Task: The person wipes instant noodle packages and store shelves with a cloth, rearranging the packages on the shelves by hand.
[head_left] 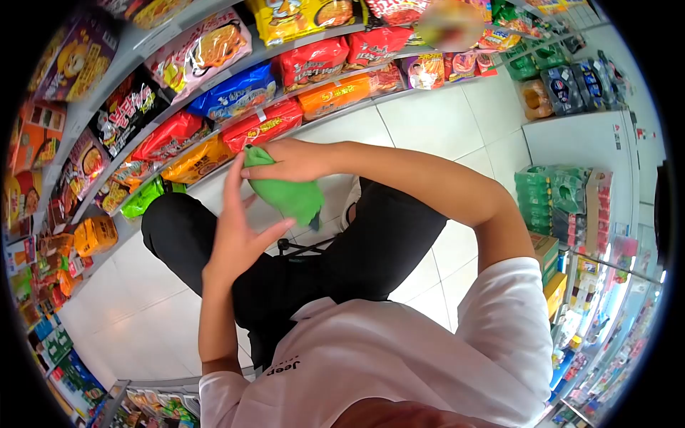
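Note:
My right hand [294, 160] is closed on a bunched green cloth [289, 196], gripping it near its upper end. The rest of the cloth hangs down between my knees with a dark edge at its lower tip. Just to the left, my left hand [239, 239] has its fingers stretched upward and its thumb spread out beside the cloth. It holds nothing, and I cannot tell whether its fingertips touch the cloth. Beyond both hands, the lower shelf bears a red noodle pack [262, 124] and an orange pack [335, 96].
Curved shelves of instant noodles run along the left and top, with a blue pack [234, 93] and a black pack [125, 113] among them. Shrink-wrapped green bottles [549, 196] and a white cabinet [581, 143] stand at the right. Pale floor tiles [421, 118] lie below.

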The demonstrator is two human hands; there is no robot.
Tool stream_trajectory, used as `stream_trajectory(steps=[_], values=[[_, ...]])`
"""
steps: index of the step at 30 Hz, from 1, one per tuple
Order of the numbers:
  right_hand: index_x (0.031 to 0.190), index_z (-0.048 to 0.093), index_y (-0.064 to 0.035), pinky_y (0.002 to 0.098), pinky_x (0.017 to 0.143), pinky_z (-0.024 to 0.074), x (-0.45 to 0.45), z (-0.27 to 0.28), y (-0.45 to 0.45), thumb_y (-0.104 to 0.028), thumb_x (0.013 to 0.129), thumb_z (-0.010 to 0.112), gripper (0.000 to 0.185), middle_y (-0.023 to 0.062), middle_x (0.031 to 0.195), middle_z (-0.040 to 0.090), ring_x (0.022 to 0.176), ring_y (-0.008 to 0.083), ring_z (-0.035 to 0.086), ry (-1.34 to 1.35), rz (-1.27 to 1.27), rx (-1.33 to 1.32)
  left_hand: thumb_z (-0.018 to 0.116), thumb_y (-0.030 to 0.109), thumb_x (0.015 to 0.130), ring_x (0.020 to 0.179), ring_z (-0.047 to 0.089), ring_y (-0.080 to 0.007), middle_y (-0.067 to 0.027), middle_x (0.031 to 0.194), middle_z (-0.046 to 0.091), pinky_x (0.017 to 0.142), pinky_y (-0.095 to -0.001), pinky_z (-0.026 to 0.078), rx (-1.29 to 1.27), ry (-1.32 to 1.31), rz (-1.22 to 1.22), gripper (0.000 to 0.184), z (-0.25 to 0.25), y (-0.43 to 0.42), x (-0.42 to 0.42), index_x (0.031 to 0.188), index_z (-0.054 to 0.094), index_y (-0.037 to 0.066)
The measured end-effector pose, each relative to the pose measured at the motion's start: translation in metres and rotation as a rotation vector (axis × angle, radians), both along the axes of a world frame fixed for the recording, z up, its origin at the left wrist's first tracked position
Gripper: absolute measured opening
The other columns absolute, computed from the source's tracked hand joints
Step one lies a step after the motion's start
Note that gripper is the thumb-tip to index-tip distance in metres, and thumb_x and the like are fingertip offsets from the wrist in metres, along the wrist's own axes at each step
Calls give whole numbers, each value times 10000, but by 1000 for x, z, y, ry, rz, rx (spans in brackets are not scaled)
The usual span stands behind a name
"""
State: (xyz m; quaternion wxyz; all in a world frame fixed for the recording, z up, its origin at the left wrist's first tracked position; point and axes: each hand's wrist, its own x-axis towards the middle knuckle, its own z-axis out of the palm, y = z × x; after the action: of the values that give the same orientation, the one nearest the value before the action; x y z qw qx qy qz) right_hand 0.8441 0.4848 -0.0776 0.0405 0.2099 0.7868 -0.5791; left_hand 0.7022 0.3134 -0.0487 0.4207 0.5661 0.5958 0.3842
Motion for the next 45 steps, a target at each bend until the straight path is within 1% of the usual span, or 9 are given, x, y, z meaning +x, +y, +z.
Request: stream_trajectory(steps=[7,12,18,21,27,33,36,40,45], values=[[1218,644,21,415,888,542,32,-25,-1,-438,997,554,517,228,1093,723,1020,331,700,116,-197,-187,866,97,834,1395,443,-292,-201,1541,365,1112,-426,453,151,-57,50,1102,-61,43,41,1647,122,82],[1189,645,25,433,851,559,52,-32,12,-435,915,632,535,220,1066,731,967,338,717,109,-123,97,849,93,863,1324,515,-261,-159,1433,483,1079,-404,478,46,2,68,992,-99,54,47,1591,175,73],[1144,669,15,377,800,567,80,-30,52,-391,918,679,465,142,993,747,885,233,716,117,-242,100,656,-31,911,1224,563,-221,-119,1376,520,1017,-363,498,-73,-75,-10,781,-63,114,73,1573,255,74],[1272,673,-24,348,890,552,137,10,59,-509,939,716,590,142,1181,713,1050,208,668,270,-316,-172,530,-114,800,1195,576,-233,-130,1290,575,1059,-352,456,45,202,-245,716,-18,161,64,1488,441,63],[1305,662,-20,340,842,577,224,-69,92,-543,954,685,630,129,1136,716,1049,223,722,547,-1126,-471,393,-147,641,1198,625,-254,-129,1257,629,1085,-340,449,-203,332,-582,808,33,201,61,1400,578,58],[1189,634,57,387,673,557,222,-128,208,-557,858,765,710,121,778,699,737,288,728,546,-1710,-109,460,-109,639,1326,564,-368,-202,1325,628,1145,-383,403,-324,465,-837,806,10,212,78,1419,578,58],[1245,592,50,405,817,575,214,-118,247,-587,827,788,787,154,1085,684,977,257,684,493,-1726,2,451,-91,601,1242,596,-399,-215,1250,648,1121,-412,423,-289,430,-817,848,13,224,88,1426,577,57],[1356,442,51,550,890,551,179,-127,266,-522,829,798,856,255,1304,521,1174,452,622,209,-1948,275,440,-66,572,1164,602,-419,-225,1215,639,1078,-425,444,-314,428,-836,880,8,244,89,1431,582,60],[1362,485,28,519,923,542,188,-107,263,-410,822,829,776,249,1318,554,1203,433,609,82,-1854,309,473,2,547,1082,612,-415,-217,1128,639,1024,-398,463,-386,450,-807,875,0,262,77,1413,592,43]])
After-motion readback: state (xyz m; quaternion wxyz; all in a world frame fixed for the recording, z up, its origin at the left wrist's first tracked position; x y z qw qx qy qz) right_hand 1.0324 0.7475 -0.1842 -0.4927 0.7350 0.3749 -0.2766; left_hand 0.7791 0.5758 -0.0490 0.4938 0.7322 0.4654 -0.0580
